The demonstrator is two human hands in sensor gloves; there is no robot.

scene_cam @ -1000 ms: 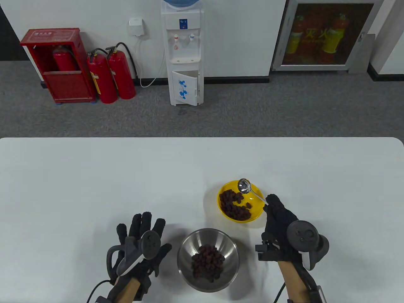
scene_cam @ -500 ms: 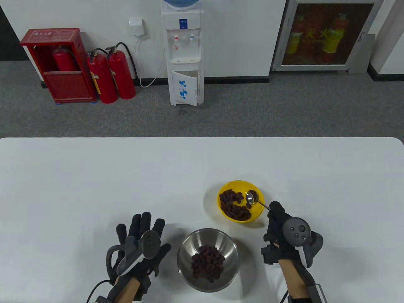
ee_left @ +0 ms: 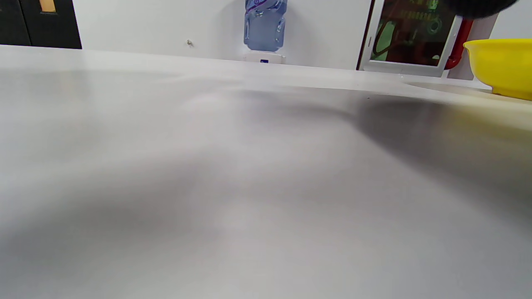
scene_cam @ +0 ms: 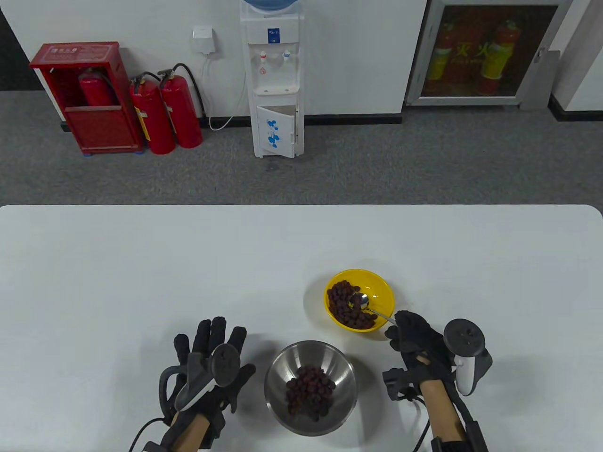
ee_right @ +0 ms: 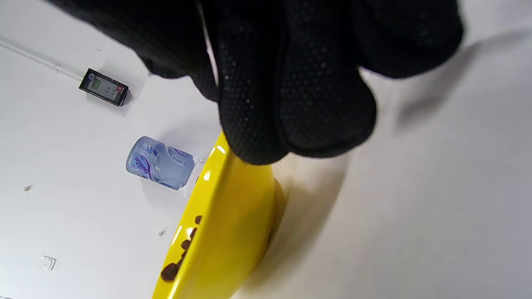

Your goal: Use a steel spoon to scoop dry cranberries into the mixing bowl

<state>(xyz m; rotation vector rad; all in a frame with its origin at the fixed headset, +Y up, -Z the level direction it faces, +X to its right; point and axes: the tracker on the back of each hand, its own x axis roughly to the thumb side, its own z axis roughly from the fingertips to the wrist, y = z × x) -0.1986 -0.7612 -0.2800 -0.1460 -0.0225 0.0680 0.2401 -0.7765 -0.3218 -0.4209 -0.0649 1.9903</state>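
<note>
Change: a second ago the spoon [scene_cam: 363, 305] hung with its bowl over the far rim of the yellow bowl [scene_cam: 382, 287]; half a second ago it was down inside by the right wall; now its bowl is pushed into the cranberries [scene_cam: 340, 301], and the right hand [scene_cam: 414, 332] has rolled so its tracker sits further to its outer side.
Meaning: this looks like the loading stroke of another scoop; lift and carry are not yet done.
Right hand: fingers curled closed, pinching the end of the spoon handle, just short of the yellow bowl's near rim. In the right wrist view the fingertips [ee_right: 291, 104] hide the handle, so the exact grip cannot be told.
Spoon: reaches forward and left from the right hand into the fruit.
Mixing bowl [scene_cam: 287, 367]: near and to the left of the right hand, already holding a heap of fruit.
Left hand [scene_cam: 209, 372]: unmoved, fingers spread flat, palm down on the table [scene_cam: 141, 282], holding nothing, left of the mixing bowl.
</note>
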